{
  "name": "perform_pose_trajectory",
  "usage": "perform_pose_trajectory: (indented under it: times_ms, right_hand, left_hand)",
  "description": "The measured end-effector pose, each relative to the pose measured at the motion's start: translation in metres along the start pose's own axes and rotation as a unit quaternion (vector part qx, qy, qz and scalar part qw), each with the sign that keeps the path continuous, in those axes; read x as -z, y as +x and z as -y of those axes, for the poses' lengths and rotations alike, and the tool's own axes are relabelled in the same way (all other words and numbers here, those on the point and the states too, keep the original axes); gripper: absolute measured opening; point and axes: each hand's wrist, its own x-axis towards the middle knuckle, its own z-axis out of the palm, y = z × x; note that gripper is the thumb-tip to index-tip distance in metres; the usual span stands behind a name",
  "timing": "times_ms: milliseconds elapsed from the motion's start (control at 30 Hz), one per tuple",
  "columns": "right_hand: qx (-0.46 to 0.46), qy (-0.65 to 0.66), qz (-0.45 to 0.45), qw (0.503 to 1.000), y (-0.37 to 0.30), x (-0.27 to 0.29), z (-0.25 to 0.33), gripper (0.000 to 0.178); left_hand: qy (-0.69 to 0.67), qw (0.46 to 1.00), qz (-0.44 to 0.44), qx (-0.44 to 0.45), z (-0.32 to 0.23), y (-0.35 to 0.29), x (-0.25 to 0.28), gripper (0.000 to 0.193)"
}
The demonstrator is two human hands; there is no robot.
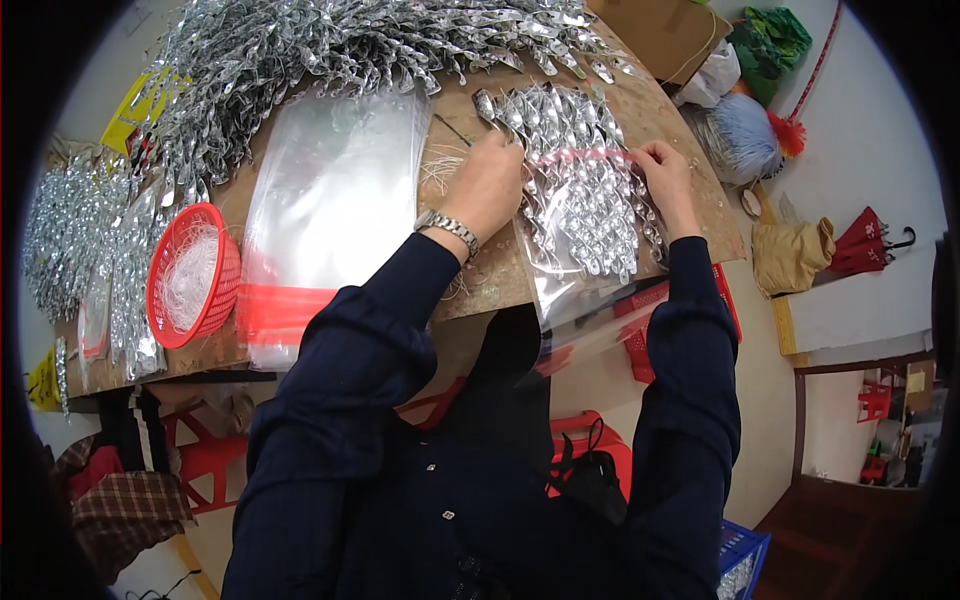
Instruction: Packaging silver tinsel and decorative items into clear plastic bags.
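The brown table (495, 285) stands near a white wall (885, 130), and a clear bag (565, 292) of silver twists (590, 205) lies at its front edge. The left hand (490, 185) and right hand (668, 180) pinch the bag's sides. Flat bags (335, 190), a red basket (226, 285) and a big silver pile (350, 45) crowd the left and back.

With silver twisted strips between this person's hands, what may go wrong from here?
The upper ends of the shiny silver twisted strips extend beyond the red band of the clear plastic bag, so they might catch or bend. The bag hangs past the brown table's edge and could slide if left loose. The round red plastic basket stands near the edge; a bump might tip it.
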Motion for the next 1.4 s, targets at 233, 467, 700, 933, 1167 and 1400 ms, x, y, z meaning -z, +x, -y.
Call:
perform_pose_trajectory:
  times_ms: [233,467,700,933,1167,1400]
  right_hand:
    - [0.005,-0.049,0.051,0.997,0.005,-0.001,0.003,0.016]
    - [0.108,-0.095,0.022,0.989,0.022,0.001,0.044,0.027]
    - [0.202,-0.078,0.087,0.972,0.063,-0.037,0.081,0.034]
    - [0.205,-0.134,0.163,0.956,0.101,-0.074,0.063,0.041]
    - [0.267,-0.236,0.202,0.912,0.094,-0.073,0.060,0.039]
    - [0.193,-0.129,0.223,0.947,0.038,-0.045,0.070,0.033]
  left_hand:
    - [-0.016,0.999,-0.007,0.028,0.006,-0.003,0.000,0.010]
    - [-0.030,0.998,-0.006,0.056,0.006,-0.003,0.002,0.012]
    - [-0.031,0.997,-0.013,0.066,0.005,-0.005,0.005,0.011]
    - [-0.038,0.996,0.006,0.082,0.000,-0.003,0.005,0.011]
    - [-0.030,0.994,0.011,0.106,-0.001,-0.002,0.003,0.011]
    - [-0.036,0.994,-0.001,0.101,0.002,-0.004,0.004,0.011]
